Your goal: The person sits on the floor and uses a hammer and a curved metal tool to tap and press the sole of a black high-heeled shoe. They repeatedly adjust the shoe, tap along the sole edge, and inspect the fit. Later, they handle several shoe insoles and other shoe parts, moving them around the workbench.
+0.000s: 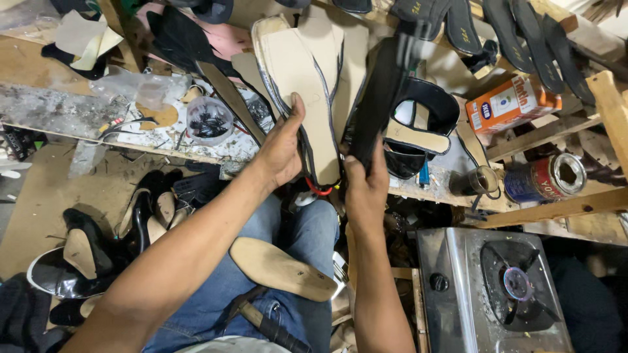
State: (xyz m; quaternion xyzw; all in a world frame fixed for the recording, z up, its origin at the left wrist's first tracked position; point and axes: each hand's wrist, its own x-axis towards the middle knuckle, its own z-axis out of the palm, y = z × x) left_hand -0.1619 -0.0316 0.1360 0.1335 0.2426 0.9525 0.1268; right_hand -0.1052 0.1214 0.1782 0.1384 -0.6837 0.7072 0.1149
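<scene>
Insole (301, 85) and sole (379, 98), hands raised

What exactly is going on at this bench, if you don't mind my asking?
A person sits at a cluttered workbench making shoes. The left hand holds a tan insole with a dark edge upright, and the right hand holds a black sole beside it. Another insole and a hammer rest on the lap. A lit gas stove stands at the right, near a tin.
</scene>
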